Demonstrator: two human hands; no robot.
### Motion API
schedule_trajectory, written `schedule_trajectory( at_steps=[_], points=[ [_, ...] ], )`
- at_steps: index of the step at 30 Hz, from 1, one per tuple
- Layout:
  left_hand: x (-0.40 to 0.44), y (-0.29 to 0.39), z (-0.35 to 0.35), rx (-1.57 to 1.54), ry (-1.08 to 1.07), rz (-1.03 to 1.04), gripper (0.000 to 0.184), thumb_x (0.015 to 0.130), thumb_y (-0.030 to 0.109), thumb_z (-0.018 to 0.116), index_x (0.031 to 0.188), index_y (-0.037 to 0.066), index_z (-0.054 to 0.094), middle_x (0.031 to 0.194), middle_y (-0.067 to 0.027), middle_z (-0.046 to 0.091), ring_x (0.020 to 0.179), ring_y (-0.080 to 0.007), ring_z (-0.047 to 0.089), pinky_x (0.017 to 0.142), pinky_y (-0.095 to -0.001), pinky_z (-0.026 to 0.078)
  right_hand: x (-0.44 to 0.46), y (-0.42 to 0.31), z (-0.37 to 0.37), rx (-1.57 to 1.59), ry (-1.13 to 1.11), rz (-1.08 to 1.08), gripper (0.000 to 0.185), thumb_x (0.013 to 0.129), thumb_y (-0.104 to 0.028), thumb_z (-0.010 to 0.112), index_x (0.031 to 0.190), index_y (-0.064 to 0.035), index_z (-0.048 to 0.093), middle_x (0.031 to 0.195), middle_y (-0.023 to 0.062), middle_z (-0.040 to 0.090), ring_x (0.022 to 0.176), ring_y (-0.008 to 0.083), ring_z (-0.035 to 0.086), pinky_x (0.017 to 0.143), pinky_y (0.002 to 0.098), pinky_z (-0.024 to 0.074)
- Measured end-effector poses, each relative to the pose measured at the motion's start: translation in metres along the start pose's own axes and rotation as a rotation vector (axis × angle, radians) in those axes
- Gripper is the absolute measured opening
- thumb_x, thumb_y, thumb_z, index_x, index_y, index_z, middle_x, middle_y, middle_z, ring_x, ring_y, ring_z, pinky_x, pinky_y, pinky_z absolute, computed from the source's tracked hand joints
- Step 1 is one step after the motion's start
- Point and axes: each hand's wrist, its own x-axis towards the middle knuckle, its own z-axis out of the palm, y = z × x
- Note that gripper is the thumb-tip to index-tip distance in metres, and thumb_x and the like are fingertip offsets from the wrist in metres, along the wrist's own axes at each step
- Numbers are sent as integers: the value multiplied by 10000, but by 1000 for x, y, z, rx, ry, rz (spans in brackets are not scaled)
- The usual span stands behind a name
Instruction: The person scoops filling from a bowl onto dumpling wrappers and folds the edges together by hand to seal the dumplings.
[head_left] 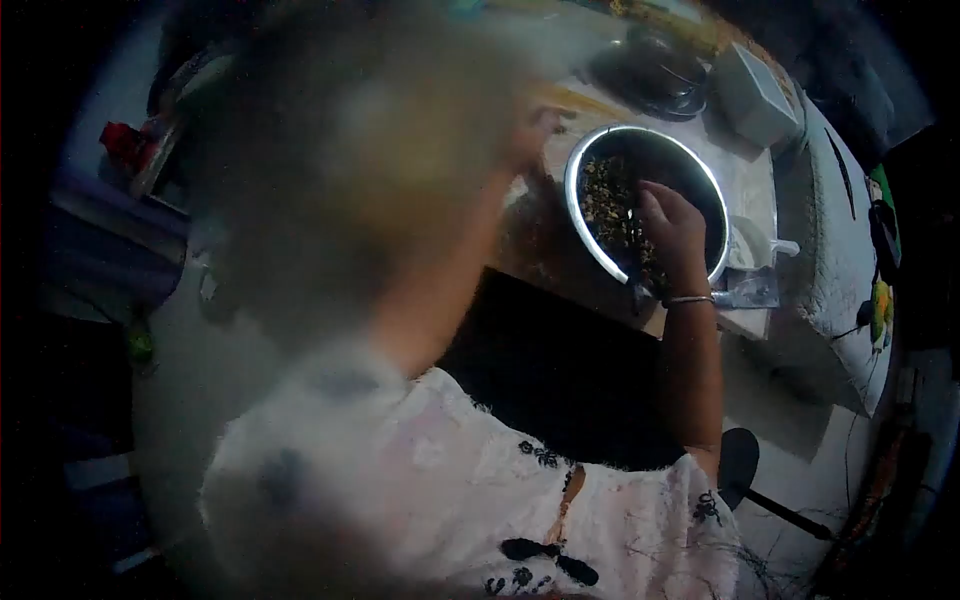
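Observation:
A round metal bowl (pixel 576 212) with a bright rim stands on the table, partly filled with small brown and dark mixed pieces (pixel 604 195). My right hand (pixel 673 222), with a bangle at the wrist, reaches down into the bowl with its fingers curled together. A dark thin thing lies along the pieces beside the fingers; I cannot make out what it is or whether I hold it. To the left of the bowl, my left hand (pixel 532 140) rests at or just above the table. A smear on the lens blurs it, so its fingers are unclear.
Behind the bowl sits a dark rounded pot (pixel 655 75), with a white box (pixel 755 97) to its right. A white cup-like container with a handle (pixel 750 245) and a clear plastic packet (pixel 748 292) lie right of the bowl. The lens smear hides much of the upper left.

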Motion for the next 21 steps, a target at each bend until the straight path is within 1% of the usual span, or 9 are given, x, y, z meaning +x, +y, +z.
schedule_trajectory(
  at_steps=[1, 3, 7, 9, 11, 14, 17, 19, 21],
  points=[
    [3, -17, -9, 2, -2, 0, 219, 743, 231, 669, 783, 21, 624, 708, -138, 608, 679, -299, 601, 617, -386, 475, 0, -1, 0, -57, -25, -43, 213, 864, -169, 598, 1033, -51, 652, 890, 99, 680, 780, 146, 639, 698, 265, 490],
    [9, -48, -34, 240, -377, -259, 274, 747, 295, 668, 811, 31, 638, 742, -129, 626, 711, -276, 617, 636, -372, 478, -2, -7, 0, -111, -50, -82, 204, 862, -160, 599, 1025, -52, 654, 891, 107, 678, 785, 157, 645, 701, 271, 493],
    [5, -87, -52, 450, -527, -394, 279, 772, 313, 656, 843, 44, 660, 780, -118, 647, 745, -255, 622, 669, -358, 481, -10, -31, -1, -192, -69, -170, 177, 849, -142, 607, 991, -50, 657, 885, 122, 674, 788, 184, 653, 700, 281, 498],
    [8, -89, -58, 488, -656, -560, 323, 789, 336, 646, 937, 49, 656, 825, -128, 652, 756, -250, 621, 687, -353, 483, -11, -37, 0, -200, -79, -176, 172, 845, -136, 606, 985, -49, 657, 882, 126, 672, 783, 192, 654, 699, 283, 499],
    [4, -139, -48, 560, -669, -644, 353, 797, 299, 650, 1045, 49, 621, 907, -141, 652, 773, -257, 621, 706, -357, 487, -11, -41, -1, -258, -113, -189, 169, 835, -117, 602, 982, -51, 655, 882, 137, 667, 786, 223, 656, 700, 297, 502],
    [4, -129, -45, 520, -631, -699, 368, 803, 254, 652, 1107, 56, 592, 956, -149, 645, 801, -252, 630, 715, -368, 492, -23, -46, -14, -214, -99, -200, 166, 825, -97, 598, 976, -57, 654, 874, 142, 661, 790, 251, 654, 696, 308, 503],
    [-9, -143, -43, 476, -590, -770, 339, 805, 232, 650, 1091, 55, 604, 955, -158, 640, 831, -250, 631, 728, -376, 498, -25, -46, -15, -257, -126, -194, 159, 817, -92, 603, 965, -64, 654, 875, 135, 658, 792, 271, 650, 689, 319, 504],
    [13, -77, -57, 360, -867, -916, 366, 798, 267, 657, 1074, 32, 608, 983, -174, 631, 876, -282, 623, 756, -400, 499, -26, -43, -14, -266, -107, -235, 154, 814, -91, 605, 957, -67, 654, 879, 134, 657, 788, 280, 647, 684, 324, 505],
    [0, -74, -44, 858, -928, -557, 410, 783, 318, 669, 1059, 20, 613, 1008, -187, 623, 911, -314, 610, 764, -428, 498, -26, -41, -14, -279, -91, -277, 148, 811, -90, 608, 950, -71, 655, 883, 133, 656, 784, 289, 643, 678, 328, 505]
  ],
)
